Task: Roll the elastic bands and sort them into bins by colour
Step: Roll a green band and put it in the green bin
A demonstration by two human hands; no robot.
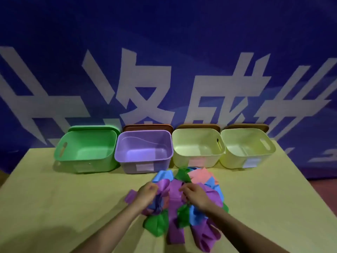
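A loose pile of flat elastic bands [184, 203] in purple, blue, green and salmon pink lies on the near middle of the table [54, 198], in front of the bins. Both hands work on one purple band [174, 190] at the top of the heap: the left hand [146, 193] has its fingers curled round the band's left part, with a purple end sticking out past the wrist to the left, and the right hand [195, 195] pinches the same band from the right with bent fingers. Both forearms reach in from the bottom edge, angled toward each other, and the hands sit just apart over the pile. The bands look thin, matte and limp, folded and overlapping with soft creases. Beyond the pile four plastic bins stand in a row along the far edge, close side by side: a green bin [87, 159], a translucent purple bin [144, 161], a cream bin [198, 158] and a second cream bin [248, 156], all rounded at the corners, with slot handles in some walls. Behind them hangs a blue banner [164, 42] with large pale characters. Bare tabletop stretches to the left and right of the pile.
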